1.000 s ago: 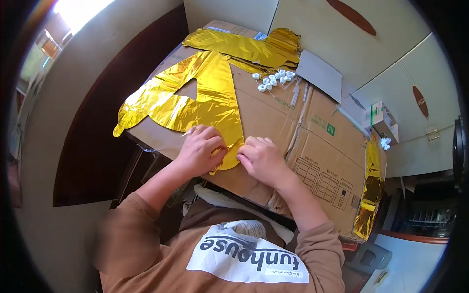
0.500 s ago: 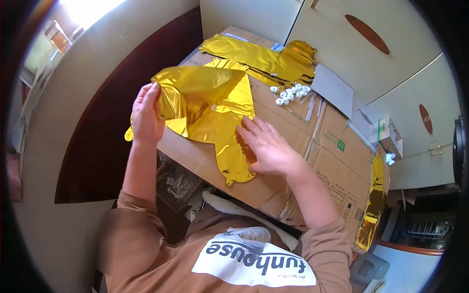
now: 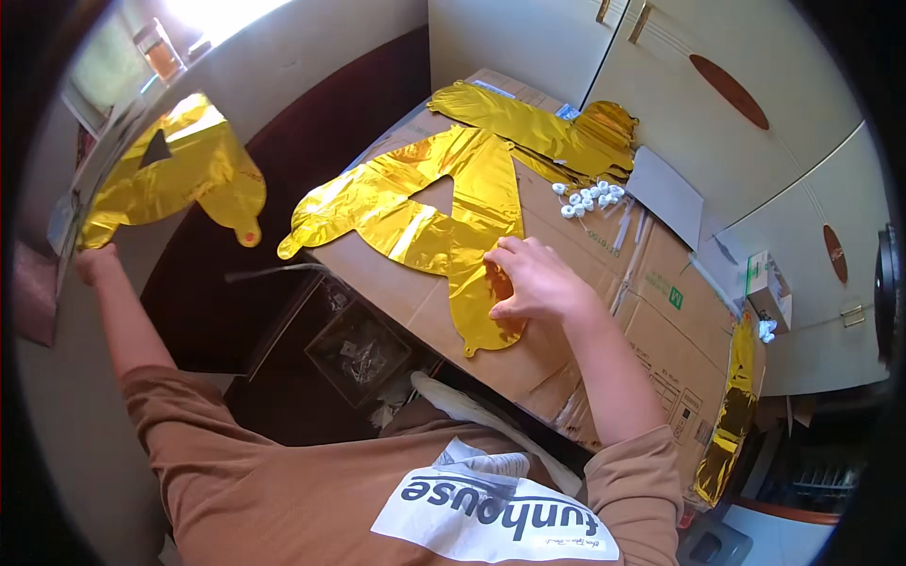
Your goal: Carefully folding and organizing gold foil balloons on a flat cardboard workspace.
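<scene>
Out at the far left, my left hand (image 3: 98, 266) is closed on the lower end of a flat gold foil balloon (image 3: 179, 184) with a triangular hole. That balloon hangs in the air away from the table. A second flat gold foil balloon (image 3: 406, 226) of similar shape lies on the cardboard, its left end reaching past the edge. My right hand (image 3: 543, 281) rests at this balloon's near leg, fingers curved and thumb apart, touching the shiny foil without gripping it.
Cardboard (image 3: 557, 358) covers the table. More gold foil balloons (image 3: 538, 123) lie stacked at the back, beside small white rolls (image 3: 590, 198) and a grey sheet (image 3: 665, 196). A small box (image 3: 769, 288) and a gold foil strip (image 3: 731, 424) are at the right. Below stands a dark bin (image 3: 357, 354).
My left hand has swung far out to the left, carrying one foil balloon off the other, which now lies flat. My right hand has stayed by the near leg, fingers more curved.
</scene>
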Demonstrator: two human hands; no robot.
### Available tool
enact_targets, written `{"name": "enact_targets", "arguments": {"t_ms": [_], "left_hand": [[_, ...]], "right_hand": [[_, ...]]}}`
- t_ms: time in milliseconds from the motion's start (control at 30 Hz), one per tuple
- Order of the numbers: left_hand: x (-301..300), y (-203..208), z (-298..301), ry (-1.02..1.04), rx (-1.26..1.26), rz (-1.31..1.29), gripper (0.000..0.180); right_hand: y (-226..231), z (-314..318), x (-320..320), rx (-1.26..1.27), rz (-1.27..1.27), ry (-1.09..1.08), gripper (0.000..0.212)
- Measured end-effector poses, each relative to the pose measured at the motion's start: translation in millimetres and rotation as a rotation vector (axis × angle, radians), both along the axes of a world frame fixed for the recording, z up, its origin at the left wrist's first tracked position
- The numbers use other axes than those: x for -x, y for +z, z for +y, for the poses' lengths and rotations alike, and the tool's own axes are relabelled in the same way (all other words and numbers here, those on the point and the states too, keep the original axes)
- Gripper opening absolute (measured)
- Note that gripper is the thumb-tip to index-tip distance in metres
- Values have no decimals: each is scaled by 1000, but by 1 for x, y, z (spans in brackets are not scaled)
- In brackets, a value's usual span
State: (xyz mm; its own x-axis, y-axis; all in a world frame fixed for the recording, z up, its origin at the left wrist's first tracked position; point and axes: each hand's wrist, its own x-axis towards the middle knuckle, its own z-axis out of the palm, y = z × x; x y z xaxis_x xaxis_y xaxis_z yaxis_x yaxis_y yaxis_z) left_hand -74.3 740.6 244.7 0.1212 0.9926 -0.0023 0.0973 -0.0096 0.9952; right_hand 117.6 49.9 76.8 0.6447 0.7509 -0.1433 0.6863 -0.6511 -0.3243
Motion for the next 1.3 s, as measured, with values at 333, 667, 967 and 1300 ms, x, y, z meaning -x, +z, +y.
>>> {"name": "enact_targets", "arguments": {"t_ms": [333, 667, 967, 1300], "left_hand": [[-62, -140, -516, -1706, -546, -96, 27], [-65, -157, -698, -2262, -756, -77, 40], [-265, -224, -682, -1720, -1562, -3, 59], [-187, -115, -728, -1751, -1492, 1360, 47]], "right_hand": [[25, -74, 28, -1138, 948, -454, 52], [-43, -275, 82, -785, 332, -1004, 16], [-49, -313, 95, -587, -298, -1168, 35], [-60, -338, 151, -119, -499, -573, 46]]}}
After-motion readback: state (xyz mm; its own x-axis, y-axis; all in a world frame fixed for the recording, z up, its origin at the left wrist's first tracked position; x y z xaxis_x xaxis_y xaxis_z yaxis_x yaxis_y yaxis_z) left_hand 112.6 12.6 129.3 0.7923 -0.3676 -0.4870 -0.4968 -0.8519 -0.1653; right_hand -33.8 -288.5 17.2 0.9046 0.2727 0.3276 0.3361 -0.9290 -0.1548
